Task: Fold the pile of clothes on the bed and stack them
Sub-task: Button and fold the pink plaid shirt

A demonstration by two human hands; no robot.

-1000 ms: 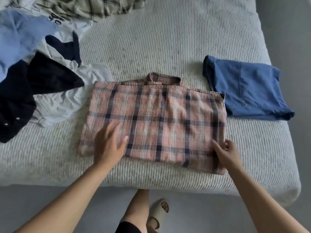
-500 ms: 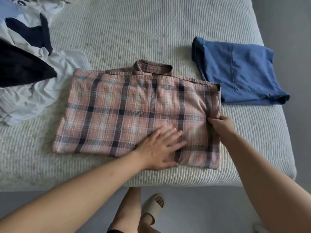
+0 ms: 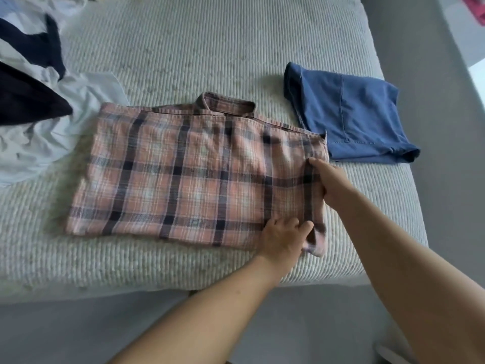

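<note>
A pink plaid shirt lies flat on the bed, partly folded into a rectangle with its collar at the far edge. My left hand grips the shirt's near right corner, which is lifted slightly off the bed. My right hand pinches the shirt's right edge about halfway up. A folded blue garment lies to the right of the shirt, just past its far right corner. A pile of unfolded clothes, white, black and navy, sits at the left.
The ribbed pale bed cover stretches back beyond the shirt. The bed's near edge runs below the shirt, with grey floor under it. A grey strip borders the bed's right side.
My left hand slid right from the shirt's middle to its near right corner and took hold of it. My right hand stays on the right edge, which now lifts a little.
</note>
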